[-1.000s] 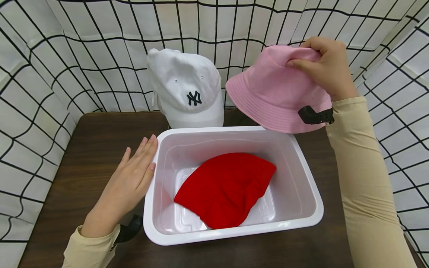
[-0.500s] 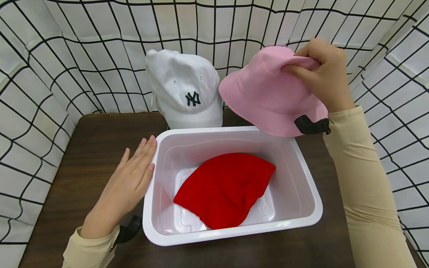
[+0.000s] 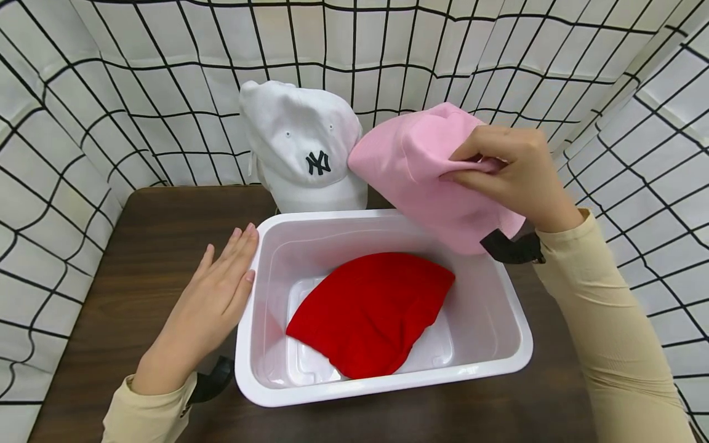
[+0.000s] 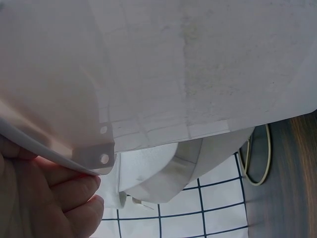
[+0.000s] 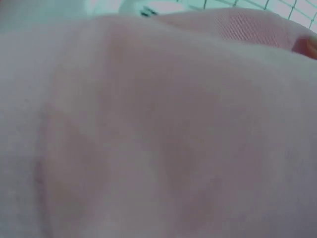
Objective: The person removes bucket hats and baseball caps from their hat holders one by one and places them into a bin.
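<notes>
In the head view my right hand (image 3: 509,172) pinches the crown of a pink bucket hat (image 3: 426,160), which hangs tilted over the back right of a white plastic tub (image 3: 382,384). The hat's fabric fills most of the right wrist view. A folded red bucket hat (image 3: 376,314) lies on the tub's floor. My left hand (image 3: 213,301) rests with straight fingers along the tub's left rim; its fingers (image 4: 81,203) show under that rim in the left wrist view. Behind the tub stands a white baseball cap (image 3: 304,144) with a dark NY logo, its right side overlapped by the pink brim.
The tub stands on a dark wooden table (image 3: 149,246). A black wire grid (image 3: 183,92) with white sheeting behind it walls off the back and both sides. A thin beige cord loop (image 4: 265,163) hangs beside the cap in the left wrist view.
My right hand has brought the pink bucket hat leftward and down, from behind the tub's back right corner to over its inside. The left hand, tub, red hat and cap stay put.
</notes>
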`<control>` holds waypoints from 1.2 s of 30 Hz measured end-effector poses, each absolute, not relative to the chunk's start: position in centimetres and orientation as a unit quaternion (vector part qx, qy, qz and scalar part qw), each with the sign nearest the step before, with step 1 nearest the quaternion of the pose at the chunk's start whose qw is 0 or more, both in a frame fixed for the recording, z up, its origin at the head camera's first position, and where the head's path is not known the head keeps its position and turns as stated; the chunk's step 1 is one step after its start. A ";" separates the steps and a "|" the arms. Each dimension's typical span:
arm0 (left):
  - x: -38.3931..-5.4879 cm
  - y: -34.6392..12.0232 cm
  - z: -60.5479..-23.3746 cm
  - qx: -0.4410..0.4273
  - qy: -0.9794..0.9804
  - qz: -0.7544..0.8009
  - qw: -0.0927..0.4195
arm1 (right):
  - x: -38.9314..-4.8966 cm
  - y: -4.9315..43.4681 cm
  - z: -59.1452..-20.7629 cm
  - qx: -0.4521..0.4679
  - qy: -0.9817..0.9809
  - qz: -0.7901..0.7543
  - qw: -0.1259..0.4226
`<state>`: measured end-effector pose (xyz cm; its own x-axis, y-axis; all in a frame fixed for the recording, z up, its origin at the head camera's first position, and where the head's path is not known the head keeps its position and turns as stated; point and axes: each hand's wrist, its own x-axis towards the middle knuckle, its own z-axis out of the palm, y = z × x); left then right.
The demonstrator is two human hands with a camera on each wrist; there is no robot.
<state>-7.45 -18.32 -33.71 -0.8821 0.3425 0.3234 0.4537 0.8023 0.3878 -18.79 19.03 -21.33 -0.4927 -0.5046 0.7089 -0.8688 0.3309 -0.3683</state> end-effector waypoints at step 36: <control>-7.5 -18.3 -33.6 -0.208 -0.943 -0.234 0.115 | -14.6 14.6 -27.3 0.649 -0.688 0.325 0.014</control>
